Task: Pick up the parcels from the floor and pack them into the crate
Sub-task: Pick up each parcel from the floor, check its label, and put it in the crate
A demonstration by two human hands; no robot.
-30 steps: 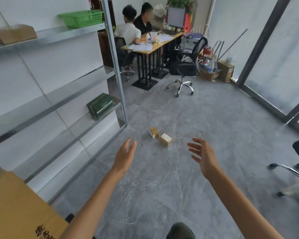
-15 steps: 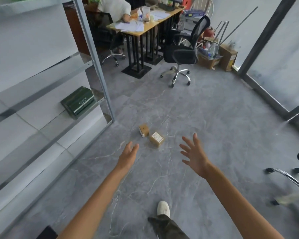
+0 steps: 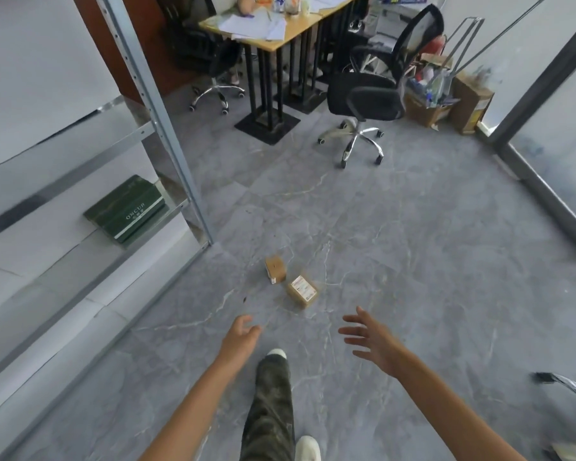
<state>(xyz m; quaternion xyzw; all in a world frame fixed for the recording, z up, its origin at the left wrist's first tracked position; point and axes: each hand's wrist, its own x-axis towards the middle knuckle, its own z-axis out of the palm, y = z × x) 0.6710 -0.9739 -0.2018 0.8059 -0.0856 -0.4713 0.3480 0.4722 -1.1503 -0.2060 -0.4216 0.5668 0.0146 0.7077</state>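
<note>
Head view, looking down: a plain parcel and a labelled parcel, both small brown cardboard boxes, sit just beside each other on the grey floor, near a metal shelf post. They look light and stiff, likely easy to grip by opposite sides. The left hand hovers short of them, fingers relaxed, holding nothing. The right hand is spread wide, also empty. No crate shows.

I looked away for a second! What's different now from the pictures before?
The person stepped toward the far parcel and the near parcel, a leg swinging forward. Left hand and right hand stay open, empty, reaching ahead. Both parcels lie unmoved on the floor.
</note>
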